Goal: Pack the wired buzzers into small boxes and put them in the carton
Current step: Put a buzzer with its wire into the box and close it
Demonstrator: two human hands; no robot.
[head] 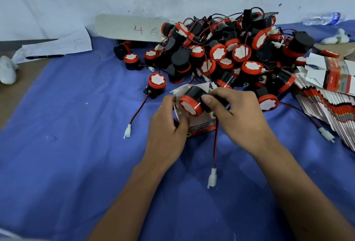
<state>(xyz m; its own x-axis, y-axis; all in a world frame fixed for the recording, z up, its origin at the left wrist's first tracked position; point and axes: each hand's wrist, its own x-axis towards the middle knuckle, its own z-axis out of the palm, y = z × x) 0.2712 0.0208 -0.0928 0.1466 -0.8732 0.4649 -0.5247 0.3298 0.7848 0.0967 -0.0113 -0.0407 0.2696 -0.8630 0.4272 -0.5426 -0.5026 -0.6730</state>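
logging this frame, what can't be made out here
Head view only:
- Small box: mostly hidden behind the left hand and held buzzer; print too small.
- Flat box stack: cut off by right edge.
- Carton: not in view.
- Paper sheet: writing too small.

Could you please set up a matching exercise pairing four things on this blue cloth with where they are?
Things:
1. held buzzer
2. flat box stack
3. water bottle
4. pen

Places:
A. lying on paper sheets, far left
B. gripped by the right hand over the small box that the left hand holds
C. fanned along the right edge
D. lying at the wall, top right

Pairs: 1-B, 2-C, 3-D, 4-A
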